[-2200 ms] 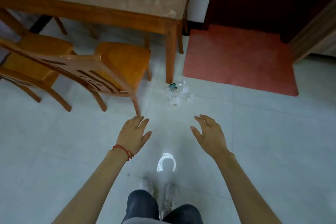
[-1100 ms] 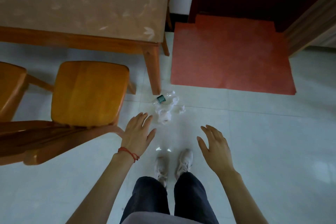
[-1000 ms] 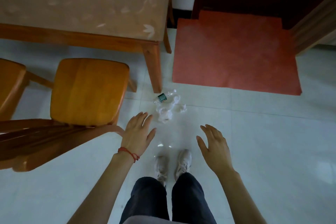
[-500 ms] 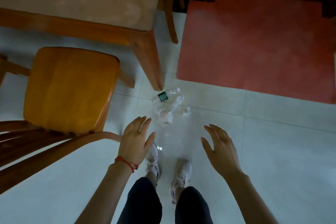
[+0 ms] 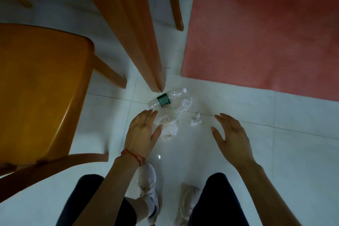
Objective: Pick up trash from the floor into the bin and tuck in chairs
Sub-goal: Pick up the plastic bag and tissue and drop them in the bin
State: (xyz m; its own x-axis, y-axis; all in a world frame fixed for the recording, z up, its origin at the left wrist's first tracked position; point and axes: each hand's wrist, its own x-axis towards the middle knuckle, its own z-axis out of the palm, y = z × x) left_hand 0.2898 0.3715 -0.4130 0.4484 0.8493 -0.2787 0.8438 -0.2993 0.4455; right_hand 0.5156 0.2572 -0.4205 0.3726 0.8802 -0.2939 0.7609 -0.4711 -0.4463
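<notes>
trash pile by the table leg | our left hand (image 5: 142, 134) fingers loose, empty, nearest the crumpled clear plastic wrap (image 5: 169, 126) | clear plastic bottle with green label (image 5: 166, 98) just beyond fingertips, long axis left-to-upper-right | right hand (image 5: 232, 134) spread, empty, farther off

Both hands out low over the floor, palms down, nothing in them.

Left hand (image 5: 142, 134) has its fingers straight and close together, thumb sticking out to the side, with a red string round the wrist. Right hand (image 5: 232, 135) is spread a bit wider, fingers relaxed, thumb pointing in toward the left one. Both forearms run up from the bottom edge, and the bent knees and feet show between them.
</notes>
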